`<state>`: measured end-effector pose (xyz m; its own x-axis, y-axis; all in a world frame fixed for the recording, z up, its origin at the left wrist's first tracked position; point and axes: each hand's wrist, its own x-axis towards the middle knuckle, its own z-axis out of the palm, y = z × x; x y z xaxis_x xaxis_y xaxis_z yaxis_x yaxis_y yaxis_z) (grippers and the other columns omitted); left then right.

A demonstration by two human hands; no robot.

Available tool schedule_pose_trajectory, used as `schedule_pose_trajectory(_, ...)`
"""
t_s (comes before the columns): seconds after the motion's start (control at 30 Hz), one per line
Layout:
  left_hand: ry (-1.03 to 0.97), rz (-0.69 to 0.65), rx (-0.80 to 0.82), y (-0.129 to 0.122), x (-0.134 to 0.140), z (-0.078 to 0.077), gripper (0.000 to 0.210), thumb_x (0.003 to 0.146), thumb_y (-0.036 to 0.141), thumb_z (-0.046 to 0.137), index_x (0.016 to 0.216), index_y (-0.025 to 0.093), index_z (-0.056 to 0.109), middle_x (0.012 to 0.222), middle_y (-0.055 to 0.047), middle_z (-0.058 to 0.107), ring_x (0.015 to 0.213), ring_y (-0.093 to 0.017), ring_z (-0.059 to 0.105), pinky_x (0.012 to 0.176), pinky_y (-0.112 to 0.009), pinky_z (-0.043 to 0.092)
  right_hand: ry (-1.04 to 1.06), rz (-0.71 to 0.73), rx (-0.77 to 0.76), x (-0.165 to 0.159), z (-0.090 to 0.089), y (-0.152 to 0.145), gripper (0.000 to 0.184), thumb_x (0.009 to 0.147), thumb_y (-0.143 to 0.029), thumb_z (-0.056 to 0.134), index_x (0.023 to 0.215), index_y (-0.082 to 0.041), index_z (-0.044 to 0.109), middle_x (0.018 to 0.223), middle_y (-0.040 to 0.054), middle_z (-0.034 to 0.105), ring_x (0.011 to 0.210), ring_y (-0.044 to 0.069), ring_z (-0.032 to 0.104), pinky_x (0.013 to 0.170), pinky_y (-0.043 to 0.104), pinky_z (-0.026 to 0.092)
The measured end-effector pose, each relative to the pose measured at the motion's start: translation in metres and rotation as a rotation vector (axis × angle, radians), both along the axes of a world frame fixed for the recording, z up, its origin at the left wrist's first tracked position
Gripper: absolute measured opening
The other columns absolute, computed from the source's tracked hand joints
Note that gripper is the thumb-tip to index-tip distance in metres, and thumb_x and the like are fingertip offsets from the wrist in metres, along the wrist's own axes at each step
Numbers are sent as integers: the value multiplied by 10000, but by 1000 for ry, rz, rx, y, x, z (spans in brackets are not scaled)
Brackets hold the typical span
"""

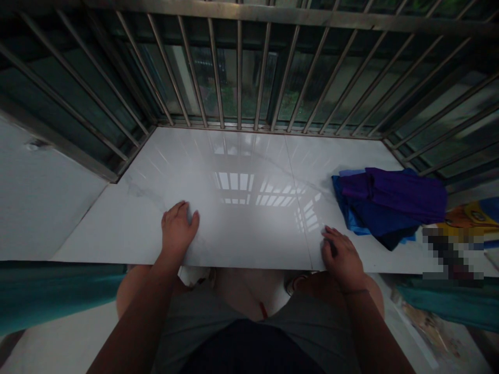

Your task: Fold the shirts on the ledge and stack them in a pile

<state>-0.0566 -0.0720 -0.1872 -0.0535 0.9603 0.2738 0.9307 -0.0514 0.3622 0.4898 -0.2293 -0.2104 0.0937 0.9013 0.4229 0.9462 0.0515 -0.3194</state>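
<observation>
My left hand [179, 227] rests on the glossy white window ledge [249, 234], holding nothing, its thumb apart from the fingers. To the right, my right hand [345, 259] lies near the ledge's front edge. Its fingers are slightly bent, the thumb stands apart, and I see nothing held. Just beyond it is a pile of folded cloth, perhaps clothes: a purple piece [409, 192] on top, a dark navy piece [384, 221] and a bright blue piece [356, 223] below. Neither hand touches the pile.
Metal window bars [239, 78] close off the back and both sides. A yellow printed item [471, 218] lies right of the cloth, beside a blurred-out patch. Teal curtains hang at the left [58, 296] and right [448, 301]. My knees are under the ledge.
</observation>
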Motion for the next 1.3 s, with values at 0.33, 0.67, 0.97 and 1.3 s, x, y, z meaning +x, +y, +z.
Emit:
schedule_pose_trajectory(0.33, 14, -3, 2, 0, 0, 1, 575, 1082, 505, 519, 1493, 139, 686, 1594, -234, 678, 1504, -426, 601, 1327, -637, 382, 17, -5, -2, -1, 2, -1, 295, 1072, -306, 578, 1267, -244, 789, 1446, 137, 809, 1410, 356, 735, 1281, 621, 529)
schedule_pose_trajectory(0.67, -2, 16, -9, 0, 2, 3, 558, 1073, 490, 542, 1493, 148, 678, 1600, -226, 669, 1496, -427, 599, 1323, -639, 378, 2, 13, 5, 0, 5, -2, 285, 1073, -297, 582, 1251, -234, 794, 1453, 146, 805, 1395, 361, 746, 1267, 628, 540)
schedule_pose_trajectory(0.97, 15, 18, 12, 0, 2, 3, 547, 1078, 487, 522, 1472, 146, 689, 1590, -227, 675, 1492, -416, 607, 1318, -613, 395, 1, -2, 28, -1, 3, -1, 282, 1076, -298, 564, 1229, -239, 794, 1426, 137, 820, 1383, 348, 756, 1262, 613, 547)
schedule_pose_trajectory(1.3, 8, 8, 18, 1, 1, 1, 557, 1071, 493, 524, 1478, 151, 688, 1585, -232, 679, 1494, -425, 607, 1311, -633, 404, 16, 2, 10, 0, 0, -1, 299, 1068, -302, 574, 1245, -236, 806, 1459, 139, 806, 1406, 357, 742, 1277, 624, 531)
